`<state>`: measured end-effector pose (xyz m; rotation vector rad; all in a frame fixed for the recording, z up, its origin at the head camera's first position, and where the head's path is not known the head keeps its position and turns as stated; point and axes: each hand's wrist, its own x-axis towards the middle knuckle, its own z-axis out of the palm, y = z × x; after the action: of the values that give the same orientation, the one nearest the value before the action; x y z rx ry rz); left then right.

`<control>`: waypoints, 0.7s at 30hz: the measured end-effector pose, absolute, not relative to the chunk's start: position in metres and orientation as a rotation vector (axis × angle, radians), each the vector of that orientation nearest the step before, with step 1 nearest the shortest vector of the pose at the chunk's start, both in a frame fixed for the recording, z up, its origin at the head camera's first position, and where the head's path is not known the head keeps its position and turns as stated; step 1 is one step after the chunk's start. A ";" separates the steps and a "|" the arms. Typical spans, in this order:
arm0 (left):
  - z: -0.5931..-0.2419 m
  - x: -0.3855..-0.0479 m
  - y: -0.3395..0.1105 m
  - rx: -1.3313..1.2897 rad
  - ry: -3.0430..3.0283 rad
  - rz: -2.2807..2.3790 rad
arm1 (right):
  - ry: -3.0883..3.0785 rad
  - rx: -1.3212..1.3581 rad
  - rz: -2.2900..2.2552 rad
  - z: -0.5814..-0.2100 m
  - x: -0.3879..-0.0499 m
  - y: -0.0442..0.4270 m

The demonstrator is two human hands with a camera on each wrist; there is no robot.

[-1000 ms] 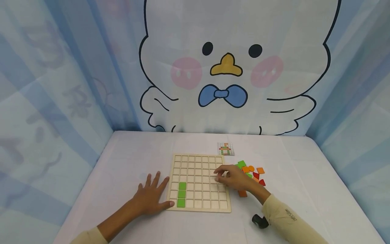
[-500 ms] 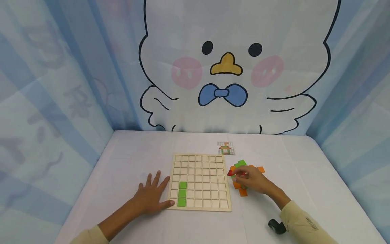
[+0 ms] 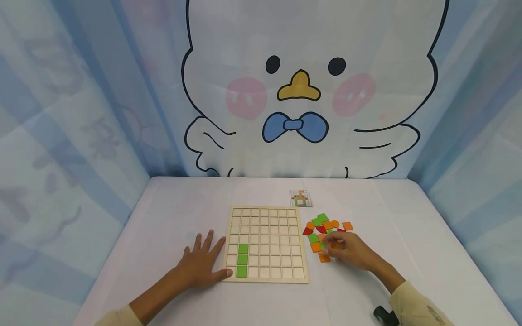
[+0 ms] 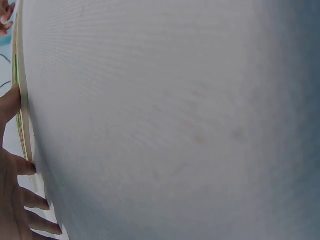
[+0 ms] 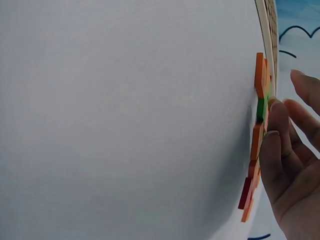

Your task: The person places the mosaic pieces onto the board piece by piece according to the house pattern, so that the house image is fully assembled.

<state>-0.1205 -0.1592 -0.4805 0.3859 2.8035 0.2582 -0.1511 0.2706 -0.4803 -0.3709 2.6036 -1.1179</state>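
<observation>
A wooden grid board [image 3: 269,281] lies on the white table, with three green square tiles in a column near its lower left. My left hand [image 3: 200,265] rests flat with spread fingers at its left edge, the thumb on the lower left corner. In the left wrist view, that hand [image 4: 12,195] touches the board's edge. Over a loose pile of flat tiles right of the board, my right hand [image 3: 348,248] bends its fingers, thumb and index apart. An orange square tile [image 3: 316,247] and a green tile [image 3: 312,238] lie beside its fingertips. Its palm hides part of the pile.
A small picture card [image 3: 300,198] with a coloured grid figure lies behind the board. A red tile [image 3: 307,231] sits close to the board's right edge. Near the right sleeve is a black object [image 3: 385,316]. A printed curtain [image 3: 302,154] closes the back.
My right hand has moved from the board's right side to the tile pile, then further right and nearer. Most of the pile is now uncovered. The left hand has stayed put.
</observation>
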 end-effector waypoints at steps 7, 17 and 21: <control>-0.484 -0.121 -0.160 0.390 2.805 0.245 | 2.610 -0.353 -1.051 -0.482 -0.140 0.279; -0.489 -0.123 -0.159 0.394 2.827 0.236 | 2.591 -0.326 -1.070 -0.483 -0.132 0.284; -0.487 -0.122 -0.160 0.391 2.825 0.245 | 2.605 -0.314 -1.067 -0.483 -0.131 0.285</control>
<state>-0.1221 -0.1595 -0.4871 0.3910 2.8248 0.2454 -0.1313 0.2852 -0.4834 -0.3138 2.6049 -1.0674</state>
